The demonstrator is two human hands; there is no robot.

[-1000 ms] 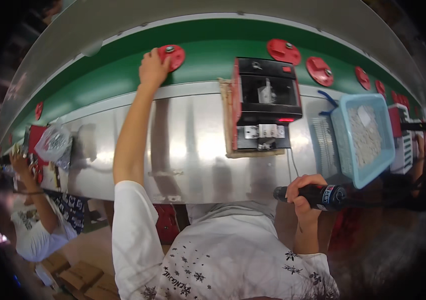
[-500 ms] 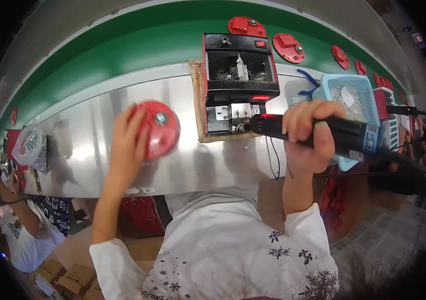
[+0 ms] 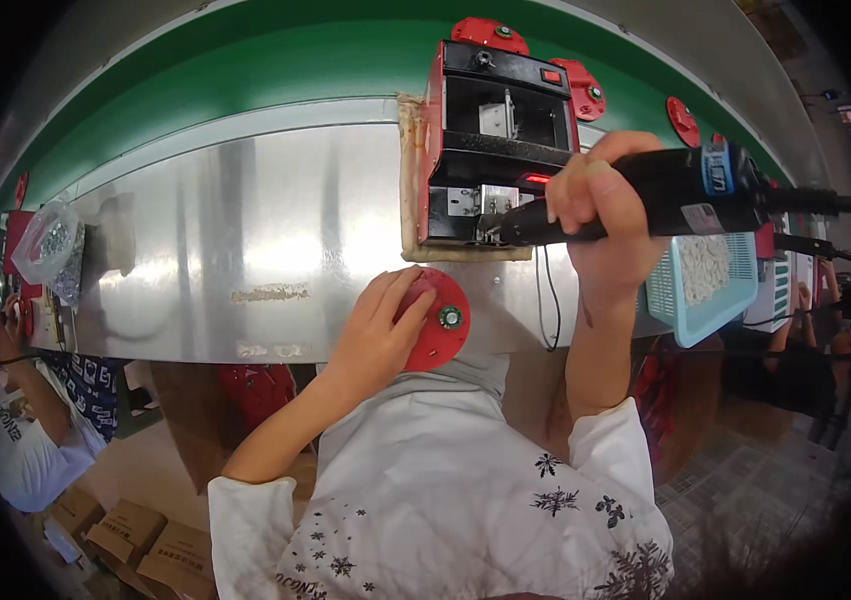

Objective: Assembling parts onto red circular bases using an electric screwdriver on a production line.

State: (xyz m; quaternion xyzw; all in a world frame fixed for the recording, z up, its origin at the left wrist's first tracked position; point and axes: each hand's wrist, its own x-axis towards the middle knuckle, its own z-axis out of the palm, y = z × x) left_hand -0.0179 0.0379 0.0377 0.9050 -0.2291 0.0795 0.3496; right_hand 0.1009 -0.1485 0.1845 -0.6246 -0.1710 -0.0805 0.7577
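Observation:
My left hand (image 3: 378, 335) grips a round red plate (image 3: 443, 340) from its left side, fingers lying over the top. The plate is at the metal bench's near edge, in front of my body, and has a raised block and a round fitting with a green ring and pale centre. My right hand (image 3: 604, 215) is wrapped around a black electric screwdriver (image 3: 686, 192) held nearly level, its cable running off to the right. The screwdriver's tip is at the metal outlet of a black and red screw feeder (image 3: 511, 150); whether a screw sits on it is too small to tell.
Right of the feeder stands a light blue basket (image 3: 716, 300) with small pale pieces. More red plates (image 3: 491, 35) line the green back strip. A clear plastic bag of small parts (image 3: 54, 245) lies far left on the metal bench (image 3: 196, 230). Other people work at both sides.
My left hand has brought the red plate rightward and nearer to me. The screwdriver's tip has moved to the feeder's outlet, still in my right hand. The view has shifted slightly.

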